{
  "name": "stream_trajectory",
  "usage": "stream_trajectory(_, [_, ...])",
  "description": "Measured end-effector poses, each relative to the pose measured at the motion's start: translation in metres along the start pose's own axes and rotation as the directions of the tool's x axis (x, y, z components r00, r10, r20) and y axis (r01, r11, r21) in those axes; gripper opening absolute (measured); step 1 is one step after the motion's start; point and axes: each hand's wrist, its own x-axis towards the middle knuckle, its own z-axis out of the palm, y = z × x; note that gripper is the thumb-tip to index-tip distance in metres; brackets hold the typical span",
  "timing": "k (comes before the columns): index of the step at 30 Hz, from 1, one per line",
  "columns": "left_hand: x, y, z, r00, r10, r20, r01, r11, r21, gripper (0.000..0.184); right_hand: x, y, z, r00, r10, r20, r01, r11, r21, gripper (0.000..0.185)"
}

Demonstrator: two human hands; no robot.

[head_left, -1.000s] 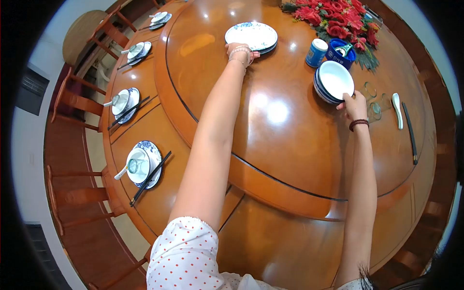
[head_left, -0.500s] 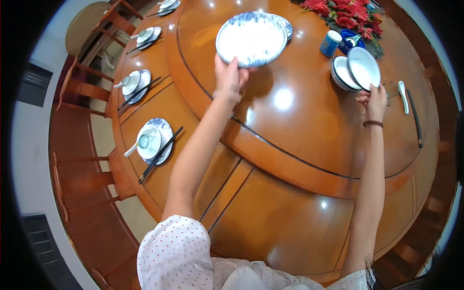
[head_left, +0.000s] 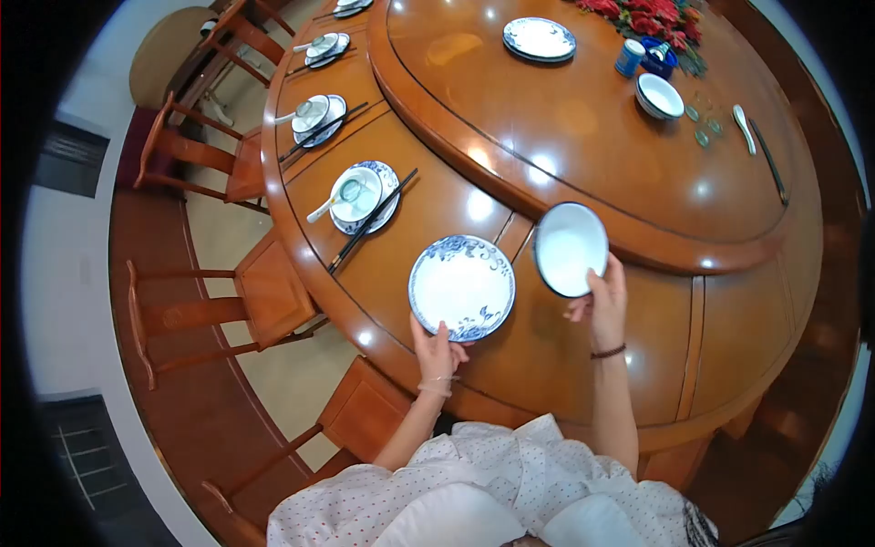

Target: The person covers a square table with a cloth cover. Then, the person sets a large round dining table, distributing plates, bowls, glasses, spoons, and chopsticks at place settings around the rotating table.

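Observation:
A round white plate with blue flowers [head_left: 462,288] is in my left hand [head_left: 439,354], thumb on its near rim and fingers beneath, over the table's near edge. My right hand [head_left: 602,301] grips a white bowl with a dark rim [head_left: 571,249] by its near right side. The bowl is tilted, just right of the plate and apart from it. On the raised round centre lie stacked plates [head_left: 540,39] and a stack of bowls [head_left: 659,97].
Place settings with a plate, bowl and chopsticks line the left edge, the nearest one [head_left: 355,194] close to my plate. Glasses [head_left: 702,138], a white spoon [head_left: 745,129], chopsticks [head_left: 771,162], a blue can [head_left: 629,57] and red flowers [head_left: 652,20] stand on the centre.
Both hands have come back toward my body from the raised centre. A plate has left the plate stack in my left hand, and a bowl has left the bowl stack in my right.

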Motion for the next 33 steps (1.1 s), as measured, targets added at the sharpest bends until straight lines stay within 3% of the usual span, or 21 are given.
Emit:
stream_trajectory(7, [0.01,-0.041,0.004,0.997,0.027,0.066,-0.028,1.0,0.003,0.047,-0.017,0.076,0.031,0.993,0.031,0.118,-0.031,1.0,-0.007,0.04])
stream_trajectory(11, [0.019,-0.056,0.014,0.997,0.069,-0.013,-0.07,0.994,-0.085,0.046,-0.013,0.098,0.039,0.992,0.025,0.125,-0.019,0.999,-0.047,0.04])
stream_trajectory(16, [0.022,-0.062,0.008,1.0,0.004,0.023,-0.005,1.0,0.03,0.049,-0.005,0.126,0.044,0.984,0.07,0.166,-0.052,0.992,-0.113,0.041])
stream_trajectory(27, [0.029,-0.056,0.003,0.999,-0.048,0.0,0.048,0.992,0.113,0.055,0.001,0.137,0.061,0.955,0.201,0.22,-0.165,0.971,-0.172,0.047])
stream_trajectory(33, [0.036,-0.058,-0.014,0.998,-0.062,0.01,0.06,0.989,0.134,0.052,0.005,0.144,0.066,0.946,0.172,0.275,-0.135,0.98,-0.147,0.049])
